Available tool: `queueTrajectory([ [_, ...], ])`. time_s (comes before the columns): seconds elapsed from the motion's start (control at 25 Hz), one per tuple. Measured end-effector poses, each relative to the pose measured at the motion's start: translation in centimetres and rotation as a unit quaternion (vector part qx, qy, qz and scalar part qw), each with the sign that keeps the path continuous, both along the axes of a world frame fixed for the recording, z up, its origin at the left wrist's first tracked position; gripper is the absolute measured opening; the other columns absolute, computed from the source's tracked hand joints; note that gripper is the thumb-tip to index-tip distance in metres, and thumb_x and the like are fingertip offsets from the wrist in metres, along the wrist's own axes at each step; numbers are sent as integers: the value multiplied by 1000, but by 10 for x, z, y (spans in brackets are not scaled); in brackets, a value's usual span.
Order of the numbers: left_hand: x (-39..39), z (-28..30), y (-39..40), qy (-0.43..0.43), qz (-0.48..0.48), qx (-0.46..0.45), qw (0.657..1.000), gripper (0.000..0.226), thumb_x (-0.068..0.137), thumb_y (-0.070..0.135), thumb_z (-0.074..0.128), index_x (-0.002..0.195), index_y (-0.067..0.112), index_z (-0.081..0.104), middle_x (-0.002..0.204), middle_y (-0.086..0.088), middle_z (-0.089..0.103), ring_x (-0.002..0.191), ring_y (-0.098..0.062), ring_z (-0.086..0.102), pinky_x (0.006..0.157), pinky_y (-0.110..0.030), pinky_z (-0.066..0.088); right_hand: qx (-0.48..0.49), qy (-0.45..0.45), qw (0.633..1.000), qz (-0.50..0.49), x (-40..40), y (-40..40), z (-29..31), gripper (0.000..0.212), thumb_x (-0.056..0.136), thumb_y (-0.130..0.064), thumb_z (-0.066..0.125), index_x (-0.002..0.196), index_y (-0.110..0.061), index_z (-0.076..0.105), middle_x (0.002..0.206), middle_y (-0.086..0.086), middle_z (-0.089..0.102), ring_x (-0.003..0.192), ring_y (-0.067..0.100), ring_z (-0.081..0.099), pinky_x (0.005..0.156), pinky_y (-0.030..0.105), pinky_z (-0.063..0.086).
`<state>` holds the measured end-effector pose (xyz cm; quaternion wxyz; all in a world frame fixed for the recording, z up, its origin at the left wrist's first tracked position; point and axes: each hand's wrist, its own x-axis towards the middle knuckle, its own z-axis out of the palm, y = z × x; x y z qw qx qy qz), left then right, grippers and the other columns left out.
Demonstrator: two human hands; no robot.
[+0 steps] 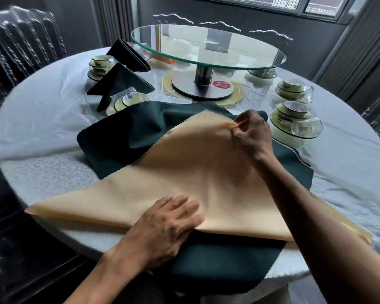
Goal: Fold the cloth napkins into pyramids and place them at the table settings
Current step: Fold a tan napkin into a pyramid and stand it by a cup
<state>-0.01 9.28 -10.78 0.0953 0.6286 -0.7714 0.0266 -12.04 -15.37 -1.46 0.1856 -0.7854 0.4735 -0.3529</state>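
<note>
A beige cloth napkin (184, 172) lies folded into a wide triangle on top of flat dark green napkins (224, 262) at the near edge of the round table (42, 119). My left hand (165, 227) rests flat on the beige napkin's near folded edge, fingers straight. My right hand (251, 132) pinches the napkin's far corner and lifts it slightly. Two dark green napkins folded into pyramids (119, 82) stand at the settings on the far left.
A glass turntable (208, 47) on a metal stand fills the table's middle, with a red number disc (221, 85) at its base. Stacked cups and bowls in wrapping sit at the left (127, 100) and right (294, 121). Chairs ring the table.
</note>
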Motion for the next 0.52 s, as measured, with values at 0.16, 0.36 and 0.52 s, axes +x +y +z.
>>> queueTrajectory([
  [0.16, -3, -11, 4, -13, 26, -15, 999, 42, 104, 51, 26, 134, 37, 51, 145, 7, 52, 137, -17, 46, 111, -35, 28, -4, -1, 1000, 3, 2, -2, 0, 14, 85, -11, 63, 95, -20, 64, 93, -1, 70, 88, 18, 66, 83, 35, 53],
  [0.36, 3, -17, -1, -39, 39, 10, 998, 55, 104, 58, 18, 150, 33, 36, 156, 1, 38, 145, -20, 32, 112, -40, 18, -24, 2, 1000, -6, 8, -6, 0, 17, 83, -8, 61, 97, -18, 64, 101, 4, 67, 93, 22, 64, 84, 35, 52],
  [0.52, 6, -6, 4, -25, 26, -8, 999, 54, 95, 56, 42, 142, 29, 49, 148, 1, 50, 138, -20, 44, 114, -42, 30, -5, 31, 999, -34, 6, -8, -1, 30, 84, -17, 63, 113, -16, 55, 115, 6, 55, 102, 23, 56, 82, 30, 43],
])
